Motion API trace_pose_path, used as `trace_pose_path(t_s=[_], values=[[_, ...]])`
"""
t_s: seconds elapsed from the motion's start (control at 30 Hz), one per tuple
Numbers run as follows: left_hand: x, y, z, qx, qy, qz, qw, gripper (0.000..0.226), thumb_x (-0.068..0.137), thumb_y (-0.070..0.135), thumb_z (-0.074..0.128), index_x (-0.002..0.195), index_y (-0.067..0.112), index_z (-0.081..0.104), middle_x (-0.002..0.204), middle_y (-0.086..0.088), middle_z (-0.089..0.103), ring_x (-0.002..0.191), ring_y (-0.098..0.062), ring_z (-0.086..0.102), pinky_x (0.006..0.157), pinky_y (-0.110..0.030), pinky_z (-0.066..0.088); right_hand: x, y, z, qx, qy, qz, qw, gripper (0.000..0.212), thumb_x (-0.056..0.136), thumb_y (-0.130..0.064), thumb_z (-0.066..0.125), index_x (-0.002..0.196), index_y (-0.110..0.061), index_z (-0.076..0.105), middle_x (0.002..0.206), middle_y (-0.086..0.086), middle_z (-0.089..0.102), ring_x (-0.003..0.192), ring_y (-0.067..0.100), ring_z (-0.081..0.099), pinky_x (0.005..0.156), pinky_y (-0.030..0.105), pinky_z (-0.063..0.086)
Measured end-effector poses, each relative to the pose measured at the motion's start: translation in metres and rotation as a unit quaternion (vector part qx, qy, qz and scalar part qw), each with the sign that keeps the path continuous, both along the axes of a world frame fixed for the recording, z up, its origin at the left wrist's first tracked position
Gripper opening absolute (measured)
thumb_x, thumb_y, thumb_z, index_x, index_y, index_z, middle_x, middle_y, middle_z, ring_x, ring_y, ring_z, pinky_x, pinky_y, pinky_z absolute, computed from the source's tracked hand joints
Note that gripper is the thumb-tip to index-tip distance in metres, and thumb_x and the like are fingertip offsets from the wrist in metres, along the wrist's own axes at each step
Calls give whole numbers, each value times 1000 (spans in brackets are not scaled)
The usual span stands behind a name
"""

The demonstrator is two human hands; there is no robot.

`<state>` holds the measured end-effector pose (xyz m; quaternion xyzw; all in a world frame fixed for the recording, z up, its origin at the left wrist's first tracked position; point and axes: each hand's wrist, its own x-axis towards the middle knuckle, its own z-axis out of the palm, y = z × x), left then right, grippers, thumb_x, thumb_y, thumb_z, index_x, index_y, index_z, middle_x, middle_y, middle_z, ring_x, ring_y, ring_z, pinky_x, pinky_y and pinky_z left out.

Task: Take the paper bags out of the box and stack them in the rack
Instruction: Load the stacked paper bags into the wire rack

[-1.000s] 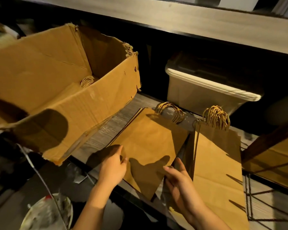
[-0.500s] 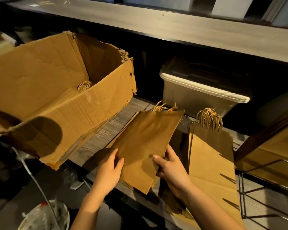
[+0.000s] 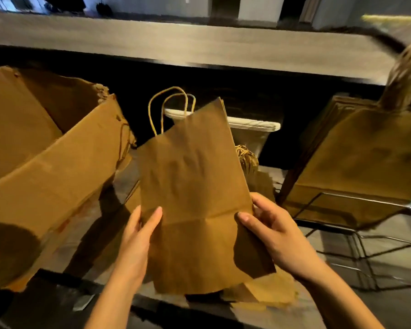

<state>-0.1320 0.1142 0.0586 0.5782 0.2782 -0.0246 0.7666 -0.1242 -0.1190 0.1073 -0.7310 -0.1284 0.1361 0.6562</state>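
a flat brown paper bag [image 3: 195, 186] is held up in the middle, tilted, with its twisted handles [image 3: 166, 108] pointing away. its lower left edge is gripped by the left hand [image 3: 138, 236], thumb on the front, and its lower right edge is pinched by the right hand [image 3: 271, 233]. the open cardboard box [image 3: 57, 174] is seen at the left; more bags [image 3: 356, 157] are stood in the wire rack [image 3: 342, 217] at the right.
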Motion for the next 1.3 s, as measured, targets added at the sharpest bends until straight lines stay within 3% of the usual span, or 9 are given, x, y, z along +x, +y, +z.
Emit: trace_pose_path(t_s=[0.2, 0.37, 0.5, 0.6, 0.73, 0.9, 1.0, 1.13, 1.3], values=[[14, -64, 30, -27, -105, 35, 993, 58, 89, 19, 58, 143, 26, 36, 130, 15, 46, 120, -7, 40, 104, -35, 30, -9, -59, 14, 17, -102, -137, 985, 35, 85, -17, 54, 106, -43, 64, 105, -15, 69, 101, 2, 63, 81, 12, 48], [21, -125, 52, 68, -154, -71, 983, 48, 72, 51, 53, 120, 53, 49, 123, 20, 58, 118, -9, 51, 104, -44, 38, -19, -111, 17, 38, -158, -322, 933, 32, 81, -17, 61, 107, -36, 63, 106, -11, 69, 103, 7, 64, 83, 17, 50], [37, -160, 76, 144, -212, -158, 954, 23, 75, 52, 43, 87, 71, 48, 93, 39, 59, 95, 9, 58, 85, -28, 46, -15, -134, 18, 13, -192, -413, 890, 37, 85, -6, 58, 118, -23, 54, 106, -20, 66, 104, 0, 61, 82, 11, 47], [49, -183, 94, 148, -252, -202, 935, 22, 78, 49, 41, 88, 66, 49, 91, 35, 61, 88, 11, 60, 78, -25, 49, -6, -149, 19, 12, -213, -470, 856, 39, 90, -2, 55, 127, -13, 51, 114, -9, 64, 108, 3, 60, 87, 15, 47], [66, -204, 100, 132, -291, -225, 920, 32, 87, 45, 41, 117, 42, 47, 106, 26, 60, 104, 2, 59, 94, -38, 50, 10, -164, 22, 0, -246, -538, 806, 37, 92, -2, 55, 128, -7, 48, 121, 7, 57, 110, 8, 57, 93, 25, 49], [78, -233, 110, 97, -326, -248, 907, 27, 97, 31, 38, 104, 58, 39, 95, 51, 51, 95, 26, 50, 80, -7, 44, 28, -178, 20, -23, -286, -607, 741, 38, 92, 0, 53, 124, -17, 45, 116, -5, 54, 108, 1, 54, 95, 23, 46], [79, -243, 99, 80, -331, -258, 904, 32, 99, 17, 39, 111, 46, 40, 100, 41, 55, 90, 24, 53, 71, 1, 42, 36, -186, 5, -37, -283, -638, 715, 39, 89, -4, 52, 118, -28, 42, 119, 1, 49, 109, 4, 52, 97, 25, 45], [75, -251, 76, 131, -306, -218, 918, 43, 96, 3, 42, 123, 32, 26, 104, 12, 51, 82, 16, 55, 67, 0, 42, 36, -192, -24, -30, -227, -622, 749, 40, 88, -4, 50, 113, -33, 39, 117, 9, 49, 108, 17, 54, 95, 26, 46], [75, -256, 48, 172, -189, -266, 929, 59, 101, 23, 37, 149, 35, 5, 146, 21, 28, 132, 0, 31, 105, -17, 26, 31, -192, -44, -94, -173, -563, 803, 64, 89, 4, 55, 136, -27, 24, 136, -9, 43, 131, 14, 45, 106, 43, 42]])
